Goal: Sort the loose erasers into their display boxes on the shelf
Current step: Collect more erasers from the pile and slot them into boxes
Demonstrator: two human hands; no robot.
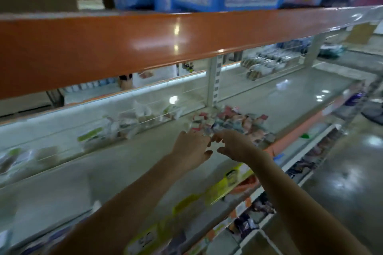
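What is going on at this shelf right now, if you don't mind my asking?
A person is reaching with both bare arms onto a pale shop shelf under an orange shelf edge. The left hand and right hand meet at the near edge of a heap of small wrapped erasers, fingertips close together. The picture is blurred, so I cannot tell whether either hand holds an eraser. Pale packets lie behind a wire rail to the left; no display box is clearly visible.

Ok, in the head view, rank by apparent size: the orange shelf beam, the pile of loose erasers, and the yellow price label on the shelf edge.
1. Glossy orange shelf beam, far the largest.
2. Pile of loose pink and blue erasers.
3. Yellow price label; it sits nearer the camera, so its rank against the pile is unsure.
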